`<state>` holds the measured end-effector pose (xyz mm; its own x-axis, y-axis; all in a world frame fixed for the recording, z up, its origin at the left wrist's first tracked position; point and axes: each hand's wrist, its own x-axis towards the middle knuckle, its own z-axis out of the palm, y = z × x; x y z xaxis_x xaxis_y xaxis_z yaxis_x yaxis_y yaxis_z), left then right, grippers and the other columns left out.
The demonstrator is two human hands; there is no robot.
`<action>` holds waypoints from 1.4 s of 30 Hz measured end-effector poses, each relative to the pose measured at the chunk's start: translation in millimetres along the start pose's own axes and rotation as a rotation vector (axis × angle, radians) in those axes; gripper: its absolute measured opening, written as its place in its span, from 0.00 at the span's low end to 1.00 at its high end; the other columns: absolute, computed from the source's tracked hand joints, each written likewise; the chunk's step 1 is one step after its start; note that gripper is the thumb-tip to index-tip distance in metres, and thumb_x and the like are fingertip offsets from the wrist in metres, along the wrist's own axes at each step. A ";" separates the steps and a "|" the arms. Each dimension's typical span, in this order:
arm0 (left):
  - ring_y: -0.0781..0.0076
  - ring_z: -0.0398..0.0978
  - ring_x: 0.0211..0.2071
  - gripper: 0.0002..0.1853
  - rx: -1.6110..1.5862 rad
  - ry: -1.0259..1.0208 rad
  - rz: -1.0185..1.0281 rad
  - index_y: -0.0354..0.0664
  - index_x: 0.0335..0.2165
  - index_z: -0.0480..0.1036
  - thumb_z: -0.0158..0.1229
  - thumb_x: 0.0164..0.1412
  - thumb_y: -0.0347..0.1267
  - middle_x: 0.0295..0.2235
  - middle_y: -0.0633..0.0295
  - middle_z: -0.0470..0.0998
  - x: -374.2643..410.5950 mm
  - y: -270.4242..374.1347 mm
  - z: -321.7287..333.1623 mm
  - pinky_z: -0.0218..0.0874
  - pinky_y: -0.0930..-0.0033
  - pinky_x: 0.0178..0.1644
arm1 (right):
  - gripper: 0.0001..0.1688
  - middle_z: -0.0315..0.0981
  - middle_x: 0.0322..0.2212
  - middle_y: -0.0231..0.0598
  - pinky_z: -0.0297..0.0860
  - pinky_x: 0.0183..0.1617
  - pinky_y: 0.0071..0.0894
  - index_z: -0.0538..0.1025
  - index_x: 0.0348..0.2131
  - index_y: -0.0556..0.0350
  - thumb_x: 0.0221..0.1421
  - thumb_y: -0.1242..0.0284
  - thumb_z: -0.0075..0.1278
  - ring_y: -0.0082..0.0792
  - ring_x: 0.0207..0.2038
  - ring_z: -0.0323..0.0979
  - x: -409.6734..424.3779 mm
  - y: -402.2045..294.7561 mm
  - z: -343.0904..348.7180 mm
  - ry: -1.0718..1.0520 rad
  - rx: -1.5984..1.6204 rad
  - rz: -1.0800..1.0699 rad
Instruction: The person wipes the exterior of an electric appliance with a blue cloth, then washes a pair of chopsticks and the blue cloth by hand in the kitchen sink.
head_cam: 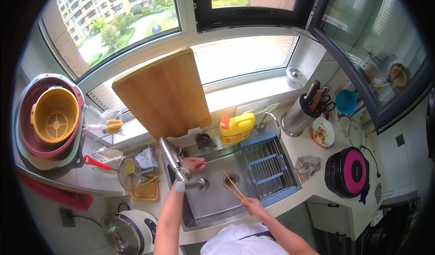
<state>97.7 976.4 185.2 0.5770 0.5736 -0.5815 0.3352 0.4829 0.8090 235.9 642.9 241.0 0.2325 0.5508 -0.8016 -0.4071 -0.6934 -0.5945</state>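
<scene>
My right hand (253, 206) grips a pair of wooden chopsticks (234, 188) near their lower ends. Their tips reach out over the drain (232, 180) of a stainless steel sink (212, 204). Behind the metal faucet (174, 159), my left hand (194, 164) hovers over the sink's left side with its fingers curled together. Nothing shows in that hand, and the faucet passes in front of my left forearm. A blue-ended metal drain rack (268, 168) spans the right part of the sink.
A wooden cutting board (166, 95) leans at the window beside a yellow detergent jug (237, 128). To the right stand a knife holder (297, 117), a bowl with food scraps (322, 132) and a pink-topped appliance (347, 172). A red-handled strainer (129, 173) juts in from the left.
</scene>
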 end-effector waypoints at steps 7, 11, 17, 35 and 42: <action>0.75 0.76 0.37 0.20 -0.106 -0.477 -0.004 0.31 0.46 0.70 0.54 0.62 0.37 0.37 0.57 0.78 -14.0 109.8 69.7 0.69 0.75 0.44 | 0.13 0.56 0.14 0.20 0.48 0.16 0.20 0.76 0.30 0.52 0.57 0.62 0.49 0.15 0.14 0.52 1.7 7.2 -3.6 -0.002 0.051 -0.001; 0.75 0.76 0.35 0.26 -0.156 -0.409 0.009 0.32 0.45 0.70 0.51 0.62 0.46 0.37 0.58 0.78 -3.3 150.7 96.2 0.69 0.75 0.44 | 0.12 0.56 0.14 0.19 0.48 0.16 0.19 0.76 0.30 0.53 0.57 0.63 0.49 0.14 0.14 0.52 0.8 9.3 -2.5 0.014 0.073 0.028; 0.74 0.76 0.29 0.28 -0.075 -0.314 0.042 0.33 0.37 0.75 0.49 0.61 0.51 0.30 0.59 0.79 7.4 165.0 103.3 0.69 0.76 0.37 | 0.12 0.55 0.14 0.19 0.47 0.16 0.19 0.75 0.30 0.53 0.58 0.63 0.49 0.14 0.14 0.51 1.8 12.9 -2.7 0.001 0.145 0.050; 0.75 0.76 0.27 0.26 -0.009 -0.236 0.016 0.31 0.35 0.75 0.55 0.59 0.48 0.28 0.58 0.78 -14.8 167.9 94.6 0.69 0.77 0.34 | 0.12 0.54 0.13 0.20 0.45 0.16 0.20 0.72 0.29 0.53 0.60 0.65 0.46 0.14 0.14 0.50 -8.0 -8.4 -0.1 0.008 0.189 -0.079; 0.77 0.75 0.25 0.12 0.060 -0.036 0.035 0.34 0.30 0.77 0.59 0.57 0.35 0.26 0.62 0.78 -42.4 -10.7 5.9 0.69 0.80 0.33 | 0.12 0.55 0.17 0.22 0.46 0.17 0.17 0.72 0.38 0.54 0.63 0.65 0.42 0.14 0.15 0.48 -18.2 -6.3 8.8 -0.157 0.417 -0.102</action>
<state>74.1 943.0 201.8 0.6154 0.5643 -0.5502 0.3581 0.4217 0.8330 226.5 641.3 259.9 0.1657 0.6927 -0.7019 -0.7175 -0.4036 -0.5677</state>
